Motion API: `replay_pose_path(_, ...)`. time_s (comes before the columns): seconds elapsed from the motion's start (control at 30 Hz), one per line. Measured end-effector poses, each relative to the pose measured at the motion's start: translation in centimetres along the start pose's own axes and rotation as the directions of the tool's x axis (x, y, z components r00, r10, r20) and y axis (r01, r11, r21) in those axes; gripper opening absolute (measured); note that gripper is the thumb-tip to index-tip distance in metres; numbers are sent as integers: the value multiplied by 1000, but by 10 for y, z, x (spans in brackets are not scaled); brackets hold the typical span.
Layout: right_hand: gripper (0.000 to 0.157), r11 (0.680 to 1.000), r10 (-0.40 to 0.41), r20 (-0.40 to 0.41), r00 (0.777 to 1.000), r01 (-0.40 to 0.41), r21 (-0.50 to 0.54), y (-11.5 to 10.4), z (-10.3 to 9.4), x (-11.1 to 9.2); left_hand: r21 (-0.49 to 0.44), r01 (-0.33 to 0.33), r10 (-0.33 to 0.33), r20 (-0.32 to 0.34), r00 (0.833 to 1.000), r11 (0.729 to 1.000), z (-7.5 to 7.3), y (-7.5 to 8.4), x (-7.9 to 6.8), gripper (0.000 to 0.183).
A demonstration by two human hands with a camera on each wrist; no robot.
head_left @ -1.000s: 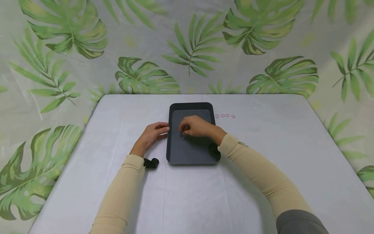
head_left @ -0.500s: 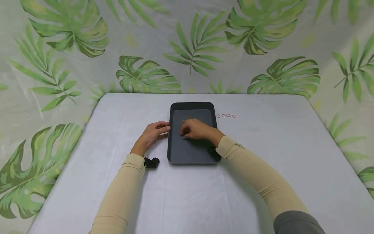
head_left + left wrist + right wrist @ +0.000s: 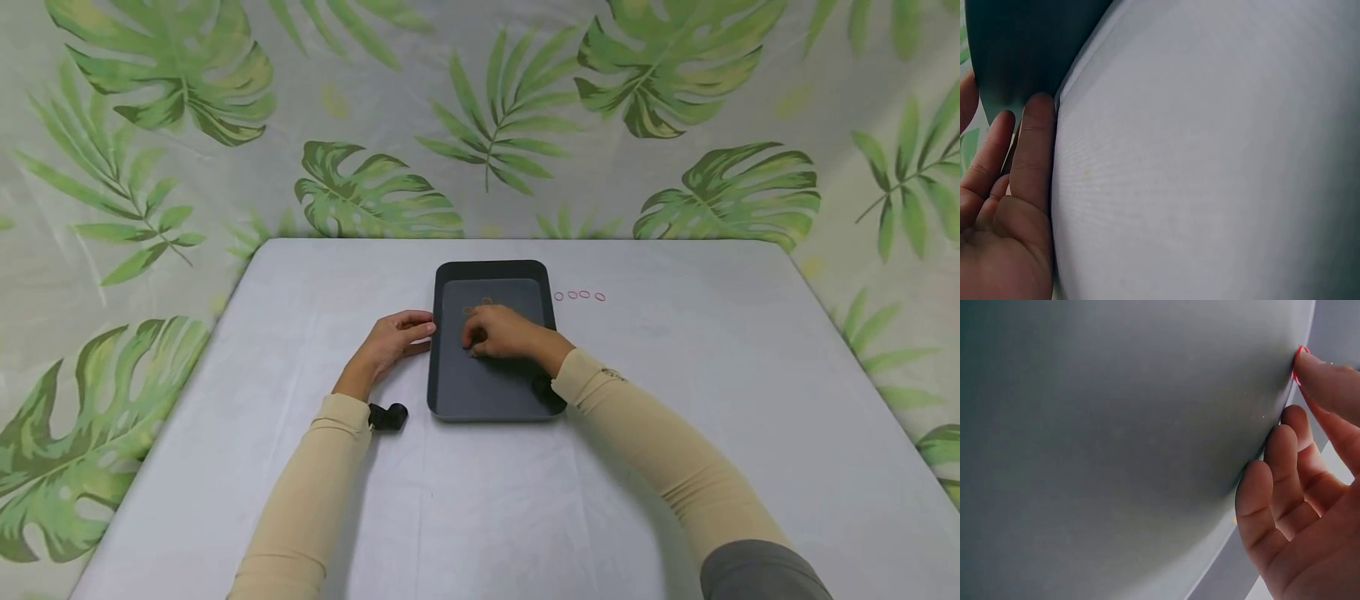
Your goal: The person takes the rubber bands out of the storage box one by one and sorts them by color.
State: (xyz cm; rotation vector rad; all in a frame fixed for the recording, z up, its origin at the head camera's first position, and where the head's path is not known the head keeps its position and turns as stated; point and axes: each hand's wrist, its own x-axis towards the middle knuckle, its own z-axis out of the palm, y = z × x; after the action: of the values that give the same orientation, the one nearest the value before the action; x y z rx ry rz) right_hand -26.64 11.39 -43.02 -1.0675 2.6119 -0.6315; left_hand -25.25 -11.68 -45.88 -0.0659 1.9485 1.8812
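Observation:
A dark grey rectangular baking tray [image 3: 495, 404] lies on the white table. My left hand [image 3: 384, 346] rests at its left side, fingers extended; in the left wrist view the fingertips touch the tray's outer wall [image 3: 1029, 50]. Inside the tray, my right hand [image 3: 510, 333] is low over the bottom with curled fingers. Seen from the right wrist, it pinches a thin red rubber band [image 3: 1295, 379] at the tip of the thumb, against the tray floor. Two orange rubber bands [image 3: 487, 298] lie in the tray just beyond the right hand, partly hidden by it.
Several red rubber bands [image 3: 584, 291] lie in a row on the white tablecloth [image 3: 675, 350], right of the tray. A leaf-patterned curtain [image 3: 495, 125] hangs behind the table's far edge. A black wrist camera [image 3: 388, 417] sits beside the left sleeve.
My right hand has shifted slightly downward and toward me in the tray, uncovering the orange rubber bands, then stayed nearly in place. The left hand keeps its spot at the tray's side.

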Motion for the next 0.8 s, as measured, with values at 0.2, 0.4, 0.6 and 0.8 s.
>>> replay_pose_path(0.2,4,1000,-25,-21,999,25,-11,2,1,2,7,-4,4,-8,1000,1000,0,0,-1,43)
replay_pose_path(0.4,4,1000,-29,-41,999,28,-11,-1,-4,2,0,-5,5,-13,1000,1000,0,0,-1,43)
replay_pose_path(0.6,3,991,13,-98,995,0,133,-11,-21,-6,-2,4,-4,-21,1000,1000,-1,-2,0,43)
replay_pose_path(0.8,5,965,27,-201,979,27,262,-14,-45,-31,6,-3,3,-6,1000,1000,-1,-2,1,45)
